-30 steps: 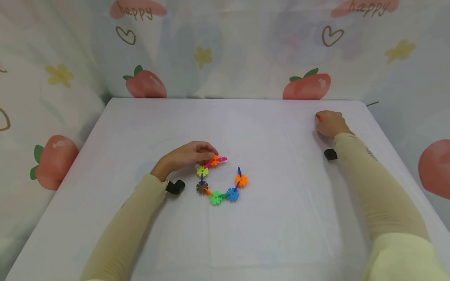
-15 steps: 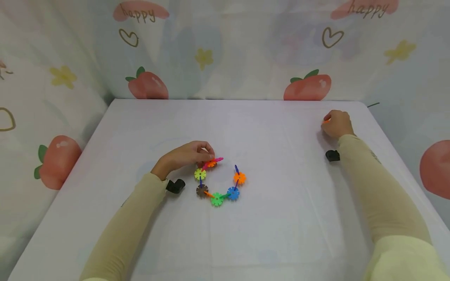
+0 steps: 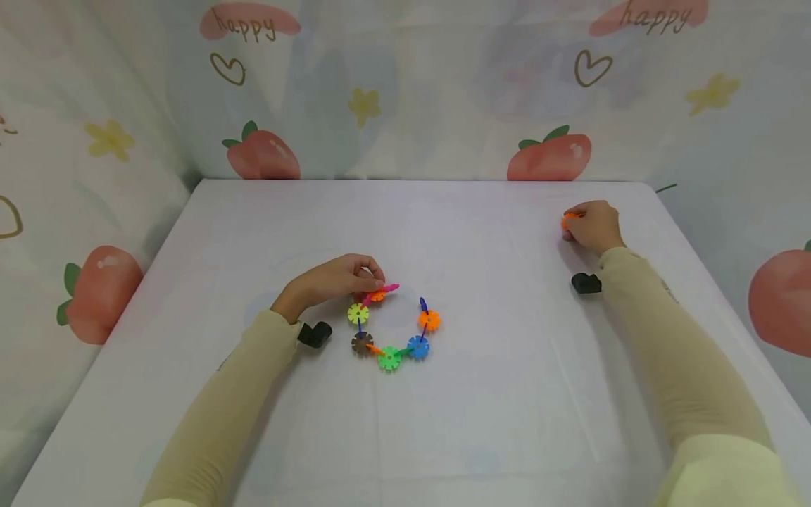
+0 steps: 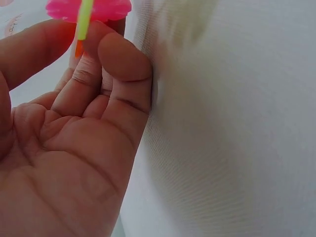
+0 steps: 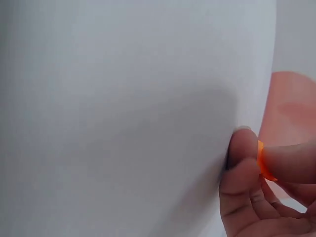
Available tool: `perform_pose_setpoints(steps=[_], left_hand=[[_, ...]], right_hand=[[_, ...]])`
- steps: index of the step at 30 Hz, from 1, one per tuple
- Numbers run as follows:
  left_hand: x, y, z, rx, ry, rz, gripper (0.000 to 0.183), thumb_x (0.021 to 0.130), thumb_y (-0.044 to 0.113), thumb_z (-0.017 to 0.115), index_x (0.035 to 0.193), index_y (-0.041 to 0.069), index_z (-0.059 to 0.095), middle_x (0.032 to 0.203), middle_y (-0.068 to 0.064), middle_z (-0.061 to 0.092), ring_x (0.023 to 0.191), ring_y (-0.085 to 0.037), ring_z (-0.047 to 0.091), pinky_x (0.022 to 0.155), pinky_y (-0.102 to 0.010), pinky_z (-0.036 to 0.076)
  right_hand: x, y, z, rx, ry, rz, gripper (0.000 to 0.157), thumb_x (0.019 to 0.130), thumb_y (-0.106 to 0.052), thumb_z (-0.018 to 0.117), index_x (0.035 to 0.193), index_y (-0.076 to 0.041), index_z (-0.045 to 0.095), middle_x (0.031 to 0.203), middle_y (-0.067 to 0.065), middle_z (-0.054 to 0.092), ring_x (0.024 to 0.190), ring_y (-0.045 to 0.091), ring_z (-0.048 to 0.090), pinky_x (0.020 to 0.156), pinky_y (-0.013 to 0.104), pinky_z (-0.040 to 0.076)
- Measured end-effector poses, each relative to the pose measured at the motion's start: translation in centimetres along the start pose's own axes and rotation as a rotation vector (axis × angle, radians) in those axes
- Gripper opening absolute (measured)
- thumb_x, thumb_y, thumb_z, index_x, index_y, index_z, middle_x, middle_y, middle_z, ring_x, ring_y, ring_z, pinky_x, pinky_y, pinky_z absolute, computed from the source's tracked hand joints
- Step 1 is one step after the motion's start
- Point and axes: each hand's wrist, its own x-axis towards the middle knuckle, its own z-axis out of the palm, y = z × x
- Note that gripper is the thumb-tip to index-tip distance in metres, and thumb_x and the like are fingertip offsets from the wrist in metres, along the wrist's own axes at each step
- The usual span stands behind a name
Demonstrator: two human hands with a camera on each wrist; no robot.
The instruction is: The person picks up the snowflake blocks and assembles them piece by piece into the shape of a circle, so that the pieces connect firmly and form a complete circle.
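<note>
In the head view my left hand (image 3: 336,278) pinches the upper left end of a curved chain of notched plastic discs. An orange disc (image 3: 378,296) and a pink disc (image 3: 392,287) are at its fingertips. Down the chain follow a lime disc (image 3: 357,314), a brown disc (image 3: 362,343), a green disc (image 3: 389,359), a blue disc (image 3: 418,347) and another orange disc (image 3: 429,321). A dark blue disc (image 3: 423,305) stands on edge at the other end, leaving a gap in the ring. Far right, my right hand (image 3: 595,224) pinches a separate orange disc (image 3: 566,221) between thumb and fingers.
A white cloth covers the table (image 3: 494,394). Patterned curtains (image 3: 437,91) stand behind and at both sides. Black wrist cameras (image 3: 315,334) hang from both sleeves near the tabletop.
My right hand shifts slightly right, then back left, and its orange disc turns to show more. My left hand stays nearly in place as the chain's held end tilts and the chain shifts slightly left.
</note>
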Motion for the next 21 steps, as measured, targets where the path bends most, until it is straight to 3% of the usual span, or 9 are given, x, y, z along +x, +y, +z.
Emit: perform_pose_setpoints(steps=[5,9,13,21], left_hand=[[0.1,-0.3,-0.2,0.026,-0.014,0.013,0.026,0.108,0.022,0.065,0.124,0.003,0.070,0.101,-0.007,0.067,0.091,-0.023,0.058,0.085,-0.034,0.051],[0.1,0.0,-0.1,0.034,-0.012,0.015,0.025,0.108,0.023,0.065,0.123,0.003,0.070,0.100,-0.008,0.066,0.091,-0.023,0.059,0.085,-0.034,0.052],[0.2,0.0,-0.1,0.044,-0.012,0.009,0.024,0.109,0.022,0.064,0.124,0.003,0.070,0.101,-0.008,0.066,0.091,-0.024,0.059,0.084,-0.033,0.052],[0.4,0.0,-0.1,0.020,-0.005,-0.023,0.023,0.109,0.014,0.062,0.127,0.001,0.070,0.110,-0.008,0.070,0.094,-0.023,0.060,0.085,-0.031,0.053]], right_hand=[[-0.4,-1.3,0.9,0.166,-0.076,0.074,0.039,0.108,-0.009,0.052,0.139,0.015,0.058,0.109,0.023,0.070,0.067,0.008,0.071,0.067,0.021,0.058],[-1.0,-2.3,1.8,0.269,-0.127,0.064,0.040,0.110,-0.011,0.056,0.141,0.013,0.057,0.105,0.014,0.072,0.073,0.009,0.074,0.071,0.024,0.060],[-1.7,-3.2,2.8,0.300,-0.177,0.023,0.038,0.108,-0.011,0.061,0.138,0.012,0.060,0.096,0.004,0.073,0.075,0.008,0.073,0.069,0.023,0.059],[-3.0,-5.2,4.6,0.312,-0.247,-0.059,0.034,0.106,-0.009,0.066,0.133,0.011,0.065,0.097,0.007,0.075,0.077,0.011,0.071,0.069,0.024,0.057]])
